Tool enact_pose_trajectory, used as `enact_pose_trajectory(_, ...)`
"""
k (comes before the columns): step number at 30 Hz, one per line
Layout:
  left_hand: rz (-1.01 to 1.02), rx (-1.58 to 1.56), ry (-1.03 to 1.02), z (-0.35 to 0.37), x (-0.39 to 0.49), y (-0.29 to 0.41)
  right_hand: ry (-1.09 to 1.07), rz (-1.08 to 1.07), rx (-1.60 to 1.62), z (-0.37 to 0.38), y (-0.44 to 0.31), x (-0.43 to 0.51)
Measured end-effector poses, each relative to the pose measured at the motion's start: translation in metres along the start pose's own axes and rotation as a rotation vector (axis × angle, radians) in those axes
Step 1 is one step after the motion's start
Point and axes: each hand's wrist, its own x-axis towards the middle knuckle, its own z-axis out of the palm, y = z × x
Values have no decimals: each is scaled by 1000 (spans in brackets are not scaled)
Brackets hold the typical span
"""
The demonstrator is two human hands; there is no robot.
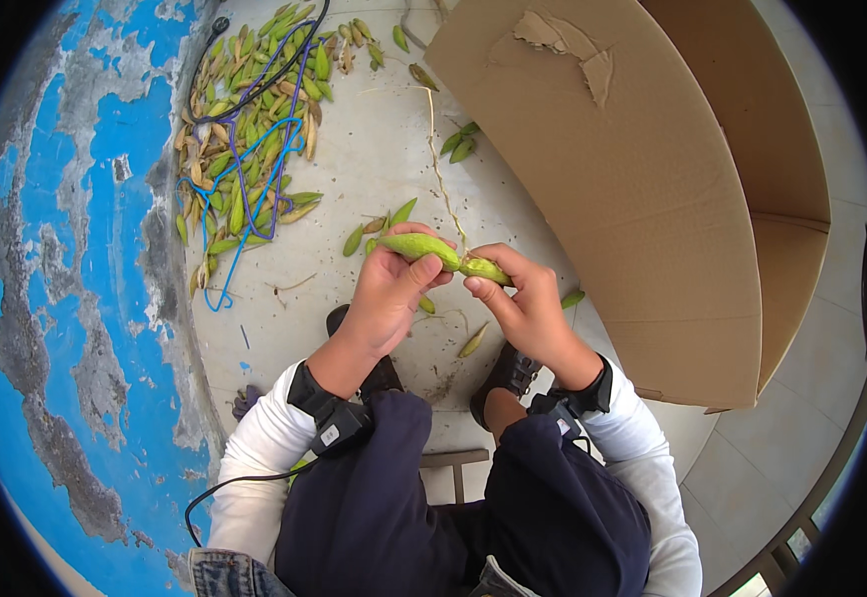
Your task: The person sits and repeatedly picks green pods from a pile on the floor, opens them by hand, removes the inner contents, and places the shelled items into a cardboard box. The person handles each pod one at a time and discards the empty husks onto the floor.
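My left hand (396, 291) grips a green seed pod (420, 248) between thumb and fingers. Pinched in my right hand (519, 291) is a second green pod (485, 270), its end meeting the first pod's tip. A thin dry stem (439, 172) runs up from where the two pods meet. Beyond my left hand several loose green pods (353, 240) lie on the floor. Farther off at the upper left, a pile of green and brown pods (254, 112) rests by the wall, with a blue wire hanger (238, 168) and a purple hanger (233, 142) on it.
A large open cardboard box (627, 201) with a torn patch stands at the right. The peeling blue wall (120, 224) borders the left side. A black cable (284, 71) crosses the pile. Another cable (232, 481) runs from my left wrist. Single pods (473, 340) lie near my shoes.
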Motion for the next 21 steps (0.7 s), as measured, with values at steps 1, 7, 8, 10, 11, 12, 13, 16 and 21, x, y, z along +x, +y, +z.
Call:
enact_pose_trajectory(1,0,-3,10,-2,1,1,-49,10,-18,-3,-1,1)
enact_pose_trajectory(7,-23,16,41,-9,2,1,-216,89,-3,-15,-8,3)
enact_pose_trajectory(8,-19,25,51,-8,2,0,-225,65,-8,-15,-8,3)
enact_pose_trajectory(10,-1,16,83,-10,4,-2,-240,60,-31,-15,-7,3)
enact_pose_trajectory(11,12,-2,104,-12,6,-1,-247,59,-40,-16,-7,3)
enact_pose_trajectory(12,28,-22,108,-15,8,1,-256,70,-50,-18,-7,3)
enact_pose_trajectory(13,66,-72,146,-20,12,6,-265,80,-60,-22,-6,1)
enact_pose_trajectory(16,146,-172,159,-41,20,32,-292,177,-22,-34,-1,-3)
enact_pose_trajectory(21,57,6,91,-38,13,30,-217,174,59,-31,16,0)
